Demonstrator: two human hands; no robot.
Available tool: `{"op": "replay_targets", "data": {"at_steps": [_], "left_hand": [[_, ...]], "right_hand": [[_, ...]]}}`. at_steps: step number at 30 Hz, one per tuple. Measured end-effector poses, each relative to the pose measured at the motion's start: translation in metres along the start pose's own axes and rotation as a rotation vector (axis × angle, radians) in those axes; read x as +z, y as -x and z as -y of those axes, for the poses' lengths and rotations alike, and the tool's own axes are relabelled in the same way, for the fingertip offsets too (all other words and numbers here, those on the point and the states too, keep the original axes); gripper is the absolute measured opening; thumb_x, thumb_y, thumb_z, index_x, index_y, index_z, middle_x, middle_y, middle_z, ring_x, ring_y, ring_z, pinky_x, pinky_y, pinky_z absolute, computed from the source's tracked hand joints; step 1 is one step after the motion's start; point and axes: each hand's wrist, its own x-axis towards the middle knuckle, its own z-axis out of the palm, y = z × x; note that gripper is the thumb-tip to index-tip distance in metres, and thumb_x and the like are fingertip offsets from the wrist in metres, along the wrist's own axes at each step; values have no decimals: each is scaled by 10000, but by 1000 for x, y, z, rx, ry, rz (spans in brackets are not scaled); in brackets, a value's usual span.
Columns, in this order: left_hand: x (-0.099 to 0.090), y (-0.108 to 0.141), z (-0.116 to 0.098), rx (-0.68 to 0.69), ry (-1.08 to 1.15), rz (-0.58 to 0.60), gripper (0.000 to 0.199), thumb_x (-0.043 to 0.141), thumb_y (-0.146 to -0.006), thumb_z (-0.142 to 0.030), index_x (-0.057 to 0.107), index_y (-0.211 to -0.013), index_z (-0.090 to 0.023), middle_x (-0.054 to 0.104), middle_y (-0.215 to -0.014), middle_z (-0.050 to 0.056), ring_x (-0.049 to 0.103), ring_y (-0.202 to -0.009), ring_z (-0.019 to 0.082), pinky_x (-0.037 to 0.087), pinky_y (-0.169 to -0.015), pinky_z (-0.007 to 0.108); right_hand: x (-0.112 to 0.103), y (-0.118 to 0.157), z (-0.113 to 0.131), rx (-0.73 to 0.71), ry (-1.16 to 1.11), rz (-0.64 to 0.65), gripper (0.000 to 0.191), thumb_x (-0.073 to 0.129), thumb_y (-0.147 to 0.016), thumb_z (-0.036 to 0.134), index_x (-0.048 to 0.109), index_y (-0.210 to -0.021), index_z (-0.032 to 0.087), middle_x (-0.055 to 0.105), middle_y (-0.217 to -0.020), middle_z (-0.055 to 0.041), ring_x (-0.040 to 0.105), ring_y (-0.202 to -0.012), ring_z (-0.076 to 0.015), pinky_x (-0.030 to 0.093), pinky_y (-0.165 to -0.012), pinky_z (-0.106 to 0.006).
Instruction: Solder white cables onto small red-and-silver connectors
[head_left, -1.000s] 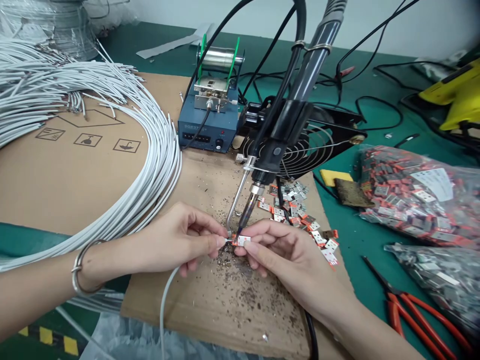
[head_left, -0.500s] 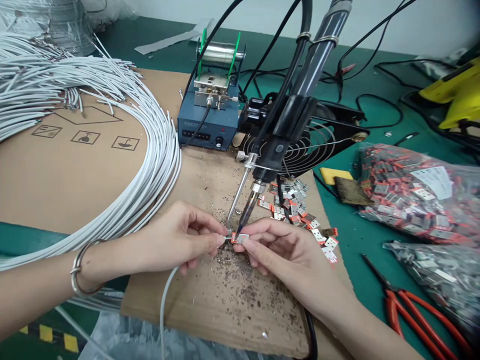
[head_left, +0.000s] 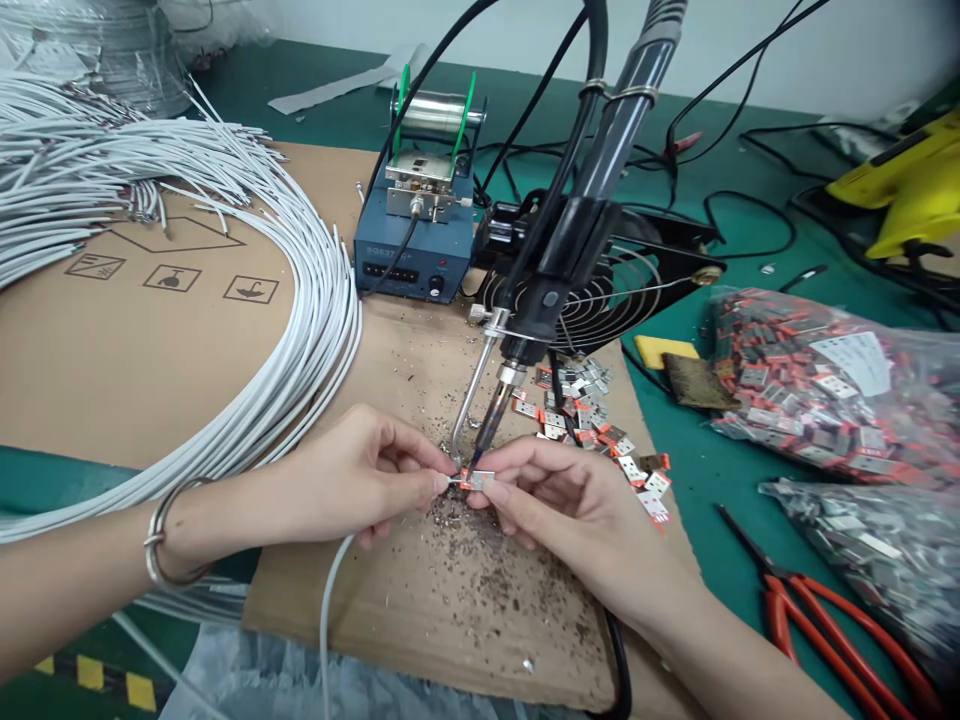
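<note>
Between thumb and forefinger, my left hand pinches the end of a white cable, which hangs down below the palm. My right hand grips a small USB plug with an orange insert, its solder end facing the cable. Cable tip and plug meet beneath the tip of a mounted soldering iron. A thin metal solder feed tube comes down just left of the iron. Whether the wires touch the plug's contacts is too small to tell.
Behind stands a solder feeder with a wire spool, beside a black fan. Loose USB plugs lie right of the iron. Bagged plugs and red-handled pliers are farther right. A white cable bundle curves at left on cardboard.
The whole view has shifted slightly. Both hands keep their grip on the cable and the plug, with hardly any movement under the iron tip.
</note>
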Motion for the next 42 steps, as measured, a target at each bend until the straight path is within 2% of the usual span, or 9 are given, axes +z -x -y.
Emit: {"op": "replay_targets", "data": {"at_steps": [7,17,22,33,42], "left_hand": [[-1,0,-3,-10,14,-11,199,552,-757,-273,614,-850,-109,428,-420,-81,421,-333,55,393,-321,141],[1,1,-4,-12,38,-4,166,547,-757,-265,600,-819,-119,424,-436,-87,417,-336,45,393,-317,128],[0,1,-4,-7,36,2,162,551,-755,-264,602,-818,-124,424,-426,-87,414,-339,48,397,-314,128],[0,0,-2,-28,-3,-13,205,543,-763,-289,611,-860,-121,430,-441,-83,421,-333,49,386,-314,131],[1,2,-2,-10,6,-3,203,550,-758,-289,616,-851,-120,437,-447,-77,427,-338,51,388,-319,133]], "right_hand": [[-1,-2,-1,15,-9,14,110,724,-637,239,675,-717,183,682,-585,-26,512,-440,-88,373,-385,-194],[-7,1,-6,-6,-22,56,84,693,-708,238,674,-773,190,704,-640,-23,535,-474,-85,356,-399,-184],[-9,-1,-8,-16,-48,81,82,681,-732,222,678,-809,196,719,-683,-24,553,-502,-74,371,-427,-169],[-2,0,-4,-38,-8,31,77,696,-674,182,673,-748,186,698,-625,-20,587,-521,-99,413,-441,-187],[-4,0,-4,-21,-27,57,81,706,-684,204,677,-757,186,703,-631,-18,615,-544,-101,454,-475,-176]]}}
